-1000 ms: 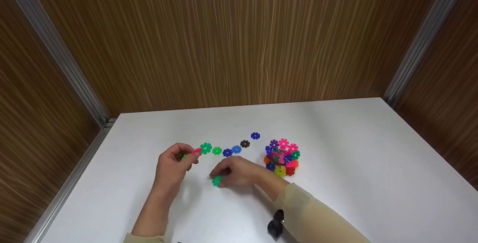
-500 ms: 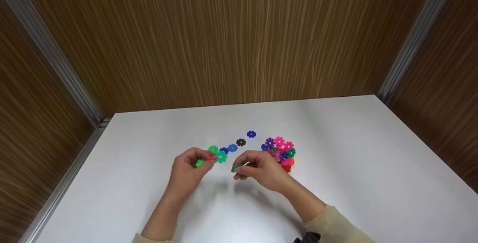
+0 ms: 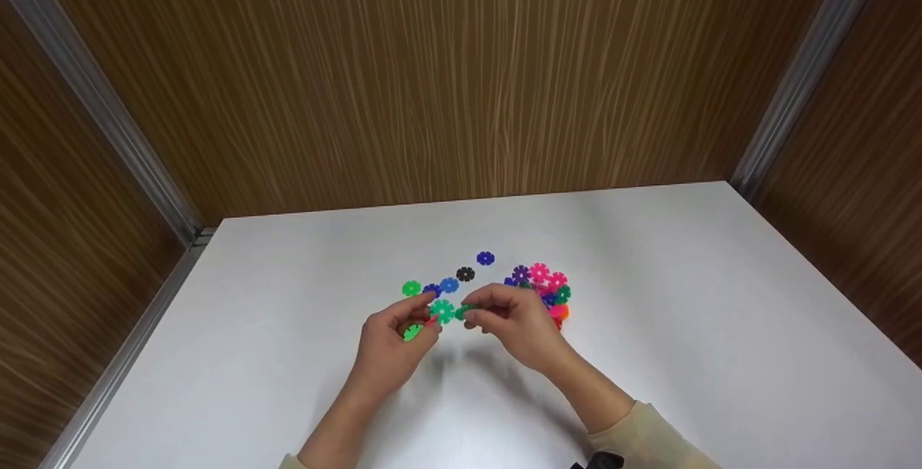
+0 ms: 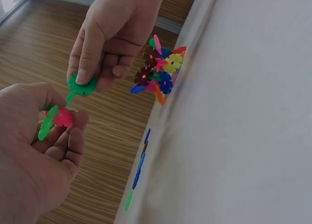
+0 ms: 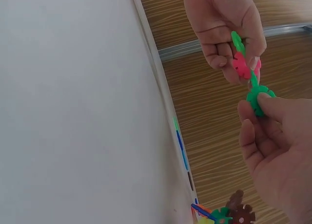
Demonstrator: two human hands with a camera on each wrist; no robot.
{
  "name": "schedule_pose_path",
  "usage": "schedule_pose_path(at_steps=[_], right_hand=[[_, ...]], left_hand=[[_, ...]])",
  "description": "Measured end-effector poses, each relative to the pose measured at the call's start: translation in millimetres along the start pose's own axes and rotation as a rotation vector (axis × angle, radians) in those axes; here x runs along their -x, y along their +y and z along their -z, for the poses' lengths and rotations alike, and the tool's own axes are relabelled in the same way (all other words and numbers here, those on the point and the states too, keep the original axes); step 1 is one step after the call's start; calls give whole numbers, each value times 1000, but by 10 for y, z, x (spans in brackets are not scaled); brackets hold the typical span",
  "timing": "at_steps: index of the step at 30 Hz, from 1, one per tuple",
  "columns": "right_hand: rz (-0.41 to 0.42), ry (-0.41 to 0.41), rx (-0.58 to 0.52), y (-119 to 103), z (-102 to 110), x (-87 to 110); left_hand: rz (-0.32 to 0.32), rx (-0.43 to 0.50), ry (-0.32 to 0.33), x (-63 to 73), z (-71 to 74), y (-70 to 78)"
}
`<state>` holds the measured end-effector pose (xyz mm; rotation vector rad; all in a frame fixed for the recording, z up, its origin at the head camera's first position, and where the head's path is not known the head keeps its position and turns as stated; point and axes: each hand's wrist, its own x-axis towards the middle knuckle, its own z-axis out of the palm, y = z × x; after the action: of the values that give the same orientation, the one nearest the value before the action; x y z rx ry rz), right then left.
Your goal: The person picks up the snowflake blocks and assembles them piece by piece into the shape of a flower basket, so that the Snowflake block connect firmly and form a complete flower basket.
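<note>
My left hand [image 3: 392, 346] pinches a pink snowflake disc [image 4: 63, 118], a notched plastic building piece. A light green disc [image 3: 412, 332] sits on one side of it and a green disc [image 3: 441, 311] on the other, forming a short chain. Between thumb and fingers, my right hand [image 3: 524, 326] pinches a darker green disc [image 5: 258, 98]. This disc meets the edge of the chain's green end disc, at an angle to it. Both hands are above the table, their fingertips close together. In the head view the pink disc is mostly covered by the left fingers.
On the white table [image 3: 648, 274] lies a loose row: a light green disc [image 3: 411, 288], dark blue and blue ones, a brown-black disc [image 3: 465, 274] and another dark blue one [image 3: 485, 258]. A multicoloured disc cluster [image 4: 161, 70] stands right of them. Wood-grain panels [image 3: 461, 80] enclose the table.
Carrying the chain, my left hand has moved right. My right hand lifted its green disc off the table and brought it up against the chain's green end disc.
</note>
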<state>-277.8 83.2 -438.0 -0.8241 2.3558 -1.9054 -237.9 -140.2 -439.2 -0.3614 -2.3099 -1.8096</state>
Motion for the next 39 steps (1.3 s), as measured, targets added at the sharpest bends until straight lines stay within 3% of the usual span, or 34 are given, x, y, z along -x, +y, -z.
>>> schedule_pose_path(at_steps=[7,15,27,36,39], right_hand=[[18,15,2,2,5,1],[25,5,82,13,3,-5],[59,-1,166,6,-10,7],[8,-32,49,25,-15,-27],[1,-42,10,33,-29,-40]], left_hand=[[-40,-35,-28,5,9,-21],[-65,-76,-57,13,1,-23],[-28,-126,-99,19,-46,-52],[30,-44,-42,14,24,-47],[22,-10,-61,19,32,-38]])
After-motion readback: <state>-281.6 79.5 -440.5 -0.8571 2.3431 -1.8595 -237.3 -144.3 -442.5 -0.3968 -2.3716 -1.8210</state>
